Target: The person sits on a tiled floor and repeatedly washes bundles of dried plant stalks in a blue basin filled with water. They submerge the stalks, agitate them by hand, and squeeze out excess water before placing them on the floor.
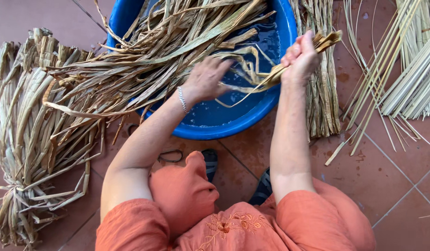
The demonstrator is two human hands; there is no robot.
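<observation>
A round blue tub (233,128) with water stands on the tiled floor in front of me, and several long dried leaves (178,42) lie across it. My right hand (299,58) is clenched around a small bunch of leaf strips (326,39), its cut ends sticking up past my fist, over the tub's right rim. My left hand (206,79), a bracelet on its wrist, reaches over the water and touches the wet strands (245,69) hanging from that bunch.
A big sheaf of dried leaves (33,125) lies at the left, tied near its base. More bundles (322,97) lie right of the tub, and pale straight reeds (405,69) are spread at the far right. My sandalled feet (210,162) rest on reddish tiles.
</observation>
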